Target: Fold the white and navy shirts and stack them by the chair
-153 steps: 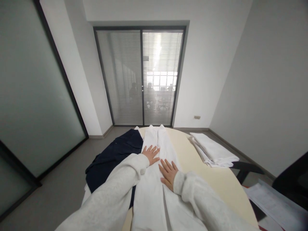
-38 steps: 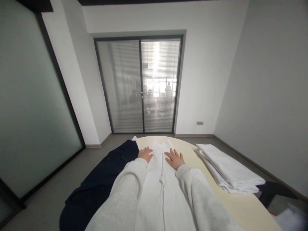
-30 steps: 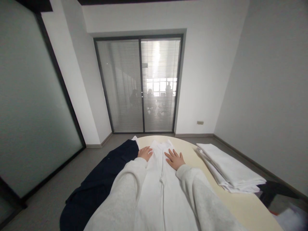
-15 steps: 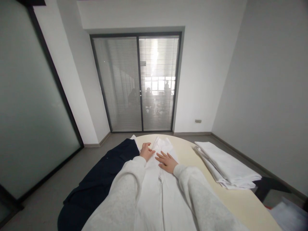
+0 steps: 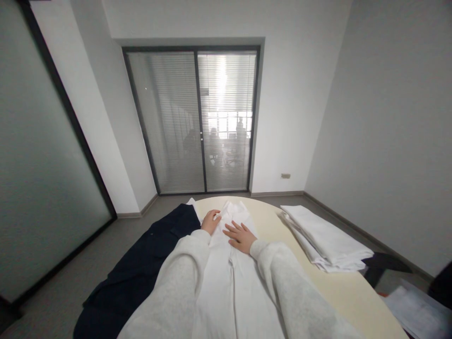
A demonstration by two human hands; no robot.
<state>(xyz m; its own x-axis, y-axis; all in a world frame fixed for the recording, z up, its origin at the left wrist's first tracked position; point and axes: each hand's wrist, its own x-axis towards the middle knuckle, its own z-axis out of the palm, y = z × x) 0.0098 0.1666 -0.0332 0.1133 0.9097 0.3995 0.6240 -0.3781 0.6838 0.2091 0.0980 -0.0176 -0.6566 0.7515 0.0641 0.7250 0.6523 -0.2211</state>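
Right fingers (image 5: pixel 233 230) lie spread, gripping nothing, on white cloth (image 5: pixel 219 282); left fingers (image 5: pixel 213 214) curl at its edge, hold unclear; navy cloth (image 5: pixel 137 263) lies left of them.

Office room — blinds (image 5: pixel 167 127) across a dark-framed glass partition (image 5: pixel 200 117), frosted panel (image 5: pixel 42 165), round-edged table (image 5: pixel 353 296)

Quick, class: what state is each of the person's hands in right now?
Left hand: fingers bent at the white garment; whether they grip it cannot be told.
Right hand: open, fingers spread on the white garment.
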